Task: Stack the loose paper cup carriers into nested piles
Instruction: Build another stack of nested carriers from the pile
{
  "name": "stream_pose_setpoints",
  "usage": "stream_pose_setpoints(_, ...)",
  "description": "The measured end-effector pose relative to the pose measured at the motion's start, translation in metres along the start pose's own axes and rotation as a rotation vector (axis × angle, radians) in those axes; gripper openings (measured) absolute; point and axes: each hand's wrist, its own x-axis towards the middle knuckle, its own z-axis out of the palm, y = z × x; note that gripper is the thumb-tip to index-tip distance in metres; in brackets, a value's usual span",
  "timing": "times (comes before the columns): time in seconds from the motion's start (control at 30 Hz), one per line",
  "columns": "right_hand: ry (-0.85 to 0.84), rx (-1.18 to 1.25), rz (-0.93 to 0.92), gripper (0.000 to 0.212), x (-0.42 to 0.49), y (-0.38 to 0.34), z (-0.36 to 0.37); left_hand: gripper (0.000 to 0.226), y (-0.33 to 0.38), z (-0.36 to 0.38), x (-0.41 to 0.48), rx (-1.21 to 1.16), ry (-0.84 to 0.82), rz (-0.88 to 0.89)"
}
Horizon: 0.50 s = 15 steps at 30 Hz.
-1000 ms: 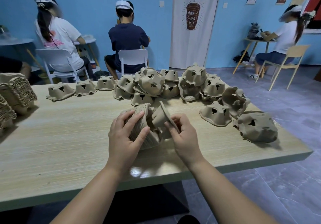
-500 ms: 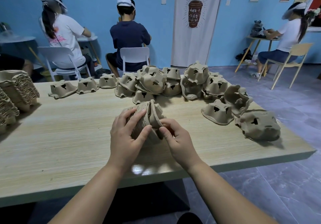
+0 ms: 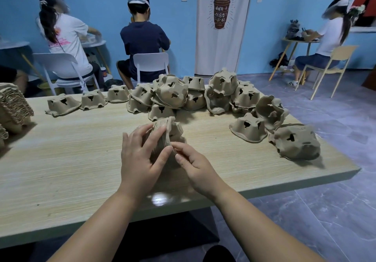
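Note:
A nested pile of brown pulp cup carriers lies on its side at the middle of the wooden table. My left hand grips its left side, fingers curled over the stacked rims. My right hand pinches the pile's near right edge between thumb and fingertips. Several loose carriers lie upside down in a heap behind the pile. More single carriers sit to the right, and three stand in a row at the back left.
Tall nested stacks of carriers stand at the table's left edge. The table's right corner ends beside a grey tiled floor. Three seated people work at other tables by the blue wall, with white chairs just behind my table.
The carrier in my right hand has been pushed onto the pile held in my left hand, and it now sits nested. My right hand has slid to the pile's near edge.

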Motion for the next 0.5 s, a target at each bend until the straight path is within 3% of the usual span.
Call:
stream_pose_setpoints(0.1, -0.024, -0.065, -0.025, 0.029, 0.001, -0.003, -0.016, 0.047, 0.001, 0.004, 0.000, 0.044, -0.009, 0.047)
stream_pose_setpoints(0.2, 0.276, -0.316, -0.095, 0.028, 0.008, 0.010, -0.055, 0.049, 0.002, 0.009, 0.000, 0.070, -0.014, 0.072)
stream_pose_setpoints(0.3, 0.554, -0.654, 0.076, 0.041, 0.020, 0.028, -0.111, 0.050, 0.001, 0.011, 0.001, 0.098, -0.016, 0.086)
stream_pose_setpoints(0.4, 0.523, -0.840, 0.344, 0.062, 0.032, 0.049, -0.154, 0.050, -0.003, 0.011, 0.002, 0.067, -0.003, 0.053)
stream_pose_setpoints(0.5, 0.409, -0.872, 0.479, 0.071, 0.038, 0.063, -0.169, 0.048, -0.006, 0.008, 0.003, 0.004, 0.041, 0.029)
